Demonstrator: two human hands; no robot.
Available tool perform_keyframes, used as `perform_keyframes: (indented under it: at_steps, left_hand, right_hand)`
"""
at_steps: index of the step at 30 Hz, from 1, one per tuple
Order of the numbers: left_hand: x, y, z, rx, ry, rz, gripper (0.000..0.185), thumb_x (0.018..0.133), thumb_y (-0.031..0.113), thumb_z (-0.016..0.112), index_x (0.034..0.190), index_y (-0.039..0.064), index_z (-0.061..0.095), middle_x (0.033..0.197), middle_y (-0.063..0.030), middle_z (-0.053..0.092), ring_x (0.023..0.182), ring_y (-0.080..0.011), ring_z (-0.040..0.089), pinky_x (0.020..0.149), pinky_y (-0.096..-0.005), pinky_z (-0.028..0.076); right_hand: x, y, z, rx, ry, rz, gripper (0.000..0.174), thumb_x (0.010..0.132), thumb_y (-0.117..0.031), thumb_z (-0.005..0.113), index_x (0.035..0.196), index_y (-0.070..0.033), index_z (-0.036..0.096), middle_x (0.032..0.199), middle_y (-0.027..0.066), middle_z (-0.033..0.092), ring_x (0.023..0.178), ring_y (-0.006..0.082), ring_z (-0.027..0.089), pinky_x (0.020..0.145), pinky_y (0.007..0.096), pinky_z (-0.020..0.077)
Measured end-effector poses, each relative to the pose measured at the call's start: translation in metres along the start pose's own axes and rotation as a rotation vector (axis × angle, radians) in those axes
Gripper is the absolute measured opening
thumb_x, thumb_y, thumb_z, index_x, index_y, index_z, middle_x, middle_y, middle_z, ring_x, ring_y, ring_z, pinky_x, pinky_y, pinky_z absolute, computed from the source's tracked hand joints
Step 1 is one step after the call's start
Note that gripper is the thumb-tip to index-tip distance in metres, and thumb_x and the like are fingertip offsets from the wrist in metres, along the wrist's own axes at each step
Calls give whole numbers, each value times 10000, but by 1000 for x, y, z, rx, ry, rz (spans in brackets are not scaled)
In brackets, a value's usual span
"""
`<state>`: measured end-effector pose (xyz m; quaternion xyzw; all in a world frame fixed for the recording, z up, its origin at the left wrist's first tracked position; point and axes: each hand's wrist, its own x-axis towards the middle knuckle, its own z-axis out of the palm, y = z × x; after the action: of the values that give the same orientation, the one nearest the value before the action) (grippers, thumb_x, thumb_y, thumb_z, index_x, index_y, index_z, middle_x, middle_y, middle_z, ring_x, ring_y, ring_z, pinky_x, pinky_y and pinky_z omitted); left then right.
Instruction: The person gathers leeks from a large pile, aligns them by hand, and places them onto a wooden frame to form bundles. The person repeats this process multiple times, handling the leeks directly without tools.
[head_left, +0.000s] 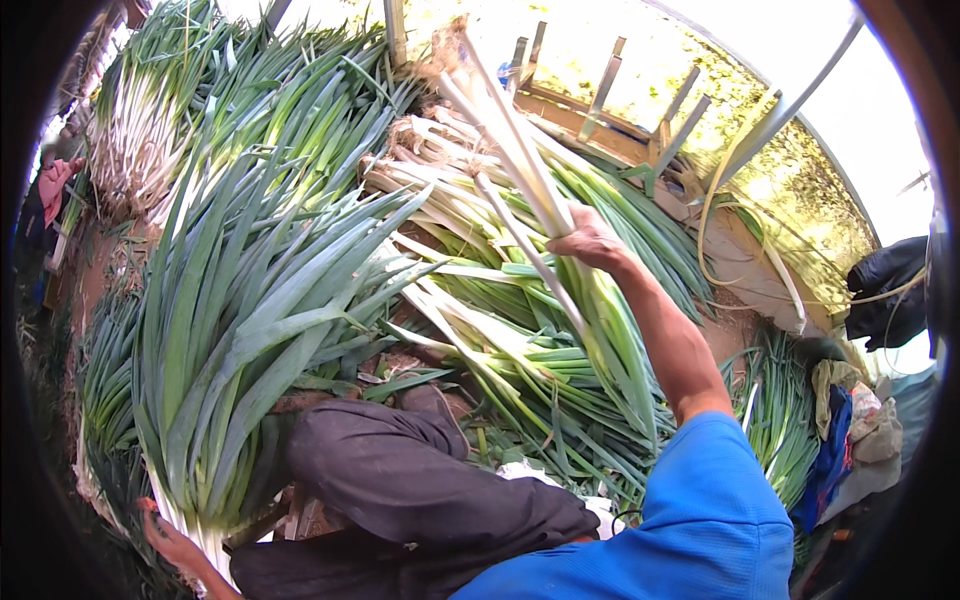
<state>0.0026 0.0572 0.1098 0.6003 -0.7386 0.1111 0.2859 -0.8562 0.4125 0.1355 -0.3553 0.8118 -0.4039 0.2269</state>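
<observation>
My left hand (176, 544) grips the white shanks of a large bunch of leeks (247, 352) at the lower left; the green leaves fan upward and outward. Some of its fingers are hidden by the stalks, and a bit of orange shows at a fingertip. My right hand (589, 236) is closed around several leek stalks (517, 142), held up with their roots towards the top and their leaves trailing down. Beneath it, a pile of loose leeks (465, 202) lies on the ground, roots mostly pointing left.
More leeks (292, 120) are heaped at the back left, some with white shanks (139, 142) showing. An upturned wooden stool (600, 112) stands behind the pile. A pale strap (705, 225) loops at the right. Cloths and bags (855, 435) lie at the far right, near more leeks (776, 420).
</observation>
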Motion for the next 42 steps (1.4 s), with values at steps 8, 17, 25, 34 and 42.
perform_keyframes:
  at_steps: [8,17,25,34,42]
  left_hand:
    - [-11,359,-59,-939,-343,118,221,975,-12,593,1181,-5,671,1145,-89,657,995,-170,660,908,-315,525]
    - [-30,574,-31,-1807,-1029,-19,918,849,353,870,1465,-142,402,1343,-204,563,1276,-244,550,1106,-331,447]
    - [41,596,-90,-2284,-691,56,594,939,363,702,1276,-97,536,1110,-234,675,962,-344,734,853,-478,623]
    - [74,547,-104,-2003,-364,-250,507,898,206,806,1193,-121,556,986,-207,687,838,-319,728,768,-431,599]
    - [67,527,-102,-2062,-304,-254,623,976,422,712,1302,-67,506,1093,-172,667,971,-274,675,854,-420,567]
  right_hand:
    - [-23,-8,48,-423,167,19,421,753,-204,718,1145,-91,613,980,230,728,970,449,684,844,513,520]
    - [-72,-97,17,254,-368,-150,448,686,-114,745,1117,-37,646,885,13,649,828,118,603,771,280,502]
    - [-70,-194,59,531,-915,-390,627,756,-247,907,1253,-9,607,1045,67,727,971,154,680,866,318,558]
    - [-112,-212,137,45,-245,-488,849,856,-402,837,1460,28,423,1176,249,653,1096,326,659,957,406,508]
    - [-100,-191,139,243,-272,-725,550,943,-432,711,1252,-21,516,876,189,662,809,353,677,748,421,529]
